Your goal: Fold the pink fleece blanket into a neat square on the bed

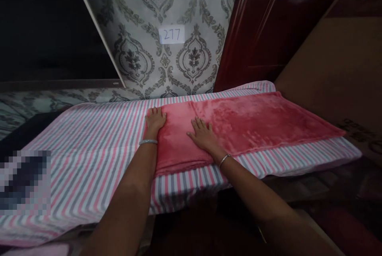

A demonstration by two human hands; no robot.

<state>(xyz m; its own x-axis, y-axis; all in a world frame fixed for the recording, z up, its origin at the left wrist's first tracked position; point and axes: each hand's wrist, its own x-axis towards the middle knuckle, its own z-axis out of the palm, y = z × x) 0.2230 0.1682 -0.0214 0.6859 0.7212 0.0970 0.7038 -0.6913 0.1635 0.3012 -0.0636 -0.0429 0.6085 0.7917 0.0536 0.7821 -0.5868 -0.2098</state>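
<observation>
A pinkish-red plush blanket (pixel 253 124) lies on a striped cloth, its left part folded over into a thicker stack with layered edges at the front. My left hand (pixel 155 120) rests flat on the left edge of that folded part, fingers spread. On the folded part further right, my right hand (pixel 202 133) presses down with its palm and outstretched fingers. Neither hand grips anything. Each wrist wears a silvery bracelet. To the right the blanket stretches out in a long, flatter strip.
The pink, grey and white striped cloth (pixel 98 148) covers the table. Behind stands a patterned wall with a paper label (pixel 172 34) reading 277. A dark screen (pixel 53 29) is at left, a dark red door (pixel 259 29) at back right, and a large cardboard box (pixel 343 61) at right.
</observation>
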